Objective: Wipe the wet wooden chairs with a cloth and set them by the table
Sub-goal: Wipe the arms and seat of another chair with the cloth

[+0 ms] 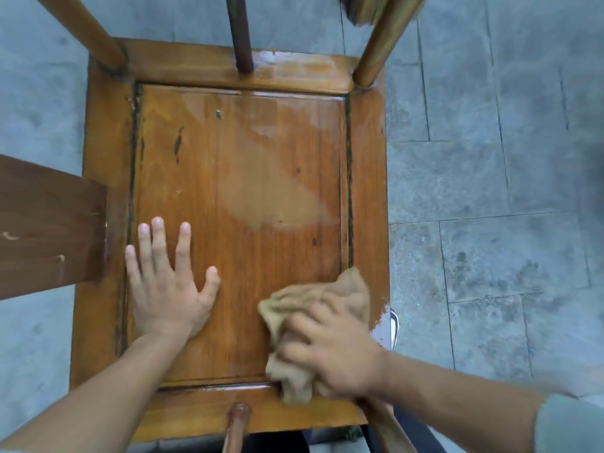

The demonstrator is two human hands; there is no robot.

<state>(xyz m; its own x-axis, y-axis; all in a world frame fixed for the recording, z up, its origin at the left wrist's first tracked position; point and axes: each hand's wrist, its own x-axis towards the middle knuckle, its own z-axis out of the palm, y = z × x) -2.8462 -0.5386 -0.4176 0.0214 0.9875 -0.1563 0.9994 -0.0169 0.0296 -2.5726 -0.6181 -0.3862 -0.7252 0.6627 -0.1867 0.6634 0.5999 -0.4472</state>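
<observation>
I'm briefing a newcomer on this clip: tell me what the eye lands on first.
The glossy wooden chair seat fills the middle of the view, with a pale wet sheen toward its upper right. At lower right, the right hand presses a tan cloth on the seat's corner, while the left hand lies flat at lower left.

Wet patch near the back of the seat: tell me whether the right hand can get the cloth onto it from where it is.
Probably yes. The right hand grips the cloth at the seat's near right corner, and bare seat panel lies between it and the wet patch. The left hand rests flat off to the side, out of that path.
</observation>
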